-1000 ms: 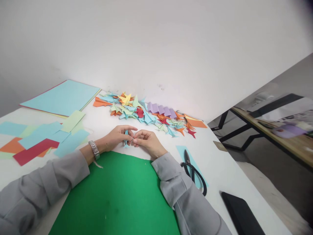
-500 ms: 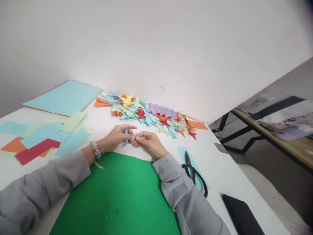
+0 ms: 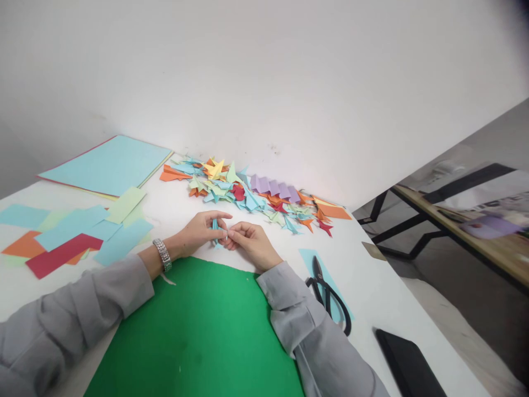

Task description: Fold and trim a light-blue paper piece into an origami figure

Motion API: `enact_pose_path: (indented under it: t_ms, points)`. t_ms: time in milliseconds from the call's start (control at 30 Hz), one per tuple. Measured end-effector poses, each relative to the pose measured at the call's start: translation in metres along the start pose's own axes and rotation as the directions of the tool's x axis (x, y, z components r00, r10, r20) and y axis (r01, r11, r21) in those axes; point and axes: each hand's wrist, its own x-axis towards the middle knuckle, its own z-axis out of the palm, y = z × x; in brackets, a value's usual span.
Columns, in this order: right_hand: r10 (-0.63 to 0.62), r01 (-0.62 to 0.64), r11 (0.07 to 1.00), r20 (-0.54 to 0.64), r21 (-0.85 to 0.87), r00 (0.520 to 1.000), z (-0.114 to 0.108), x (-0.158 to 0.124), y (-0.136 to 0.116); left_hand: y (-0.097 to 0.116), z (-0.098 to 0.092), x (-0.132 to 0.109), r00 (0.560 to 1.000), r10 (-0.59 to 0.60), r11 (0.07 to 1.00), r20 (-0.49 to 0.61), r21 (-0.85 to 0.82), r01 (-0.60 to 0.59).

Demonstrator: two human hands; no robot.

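A small folded piece of light-blue paper (image 3: 216,229) is pinched in my left hand (image 3: 202,227), above the far edge of the green mat (image 3: 202,325). My right hand (image 3: 251,241) meets it from the right, thumb and fingertips pressed together at the paper's end. The fingers cover most of the fold, so its full shape is hidden. Just beyond both hands lies a heap of small folded paper figures (image 3: 256,199) in blue, green, orange, red and yellow, with a purple pleated strip (image 3: 275,187) among them.
To the left, cut paper pieces (image 3: 66,251) overlap in front of a stack of large coloured sheets (image 3: 111,162). On the right, black-handled scissors (image 3: 326,289) rest on a blue paper strip (image 3: 308,256). A black flat device (image 3: 409,361) lies near the table's right edge. A white wall stands behind.
Both hands stay in almost the same place. The fingertips have shifted slightly on the blue paper, and a little more of it shows beside my left fingers.
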Motion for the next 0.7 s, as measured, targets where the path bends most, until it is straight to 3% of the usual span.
enact_pose_path:
  t_ms: [267,700]
  points:
    - [-0.024,0.024,1.0,-0.078,0.008,0.997,0.0035,0.0004,0.0017,-0.0013,0.0009,0.0013,0.998,0.012,1.0,-0.057,0.001,-0.012]
    - [-0.057,0.062,0.997,-0.086,0.051,0.995,0.0023,0.002,0.0074,0.0003,0.0026,0.0022,0.996,-0.018,1.0,-0.084,-0.013,0.017]
